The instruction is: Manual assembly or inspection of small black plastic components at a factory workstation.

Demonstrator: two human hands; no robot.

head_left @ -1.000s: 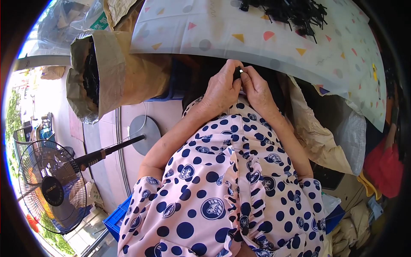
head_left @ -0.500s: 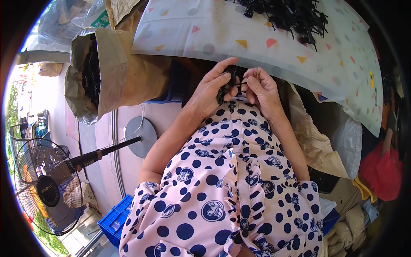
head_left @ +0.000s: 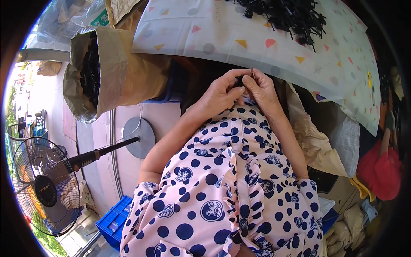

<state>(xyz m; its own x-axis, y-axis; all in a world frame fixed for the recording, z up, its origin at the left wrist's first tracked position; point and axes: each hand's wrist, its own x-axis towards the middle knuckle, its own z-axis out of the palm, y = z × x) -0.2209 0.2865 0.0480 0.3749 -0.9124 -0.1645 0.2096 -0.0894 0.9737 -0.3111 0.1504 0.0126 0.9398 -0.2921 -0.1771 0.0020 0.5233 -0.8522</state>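
In front of my waist, just off the table's near edge, my two hands meet. My left hand [head_left: 220, 95] is closed, its fingers curled and its thumb pointing towards the right hand. Fingers bent and thumb pressed in, my right hand [head_left: 262, 89] touches the left one. Between them shows a little of a small black plastic part [head_left: 240, 80], mostly covered by the fingers, so its shape cannot be made out. A loose heap of thin black plastic parts [head_left: 295, 19] lies on the patterned tablecloth [head_left: 239, 45] beyond my hands.
At the left stands an open brown paper sack [head_left: 113, 70] with black pieces inside. Lower down are a standing fan [head_left: 46, 188] and a blue crate [head_left: 114, 220]. Crumpled brown paper [head_left: 314, 143] hangs under the table at the right, near a red cloth [head_left: 380, 171].
My hands have come together; the left has rolled inward and shifted right, its raised fingers now bent. The black pieces that showed in the left hand are now mostly hidden.
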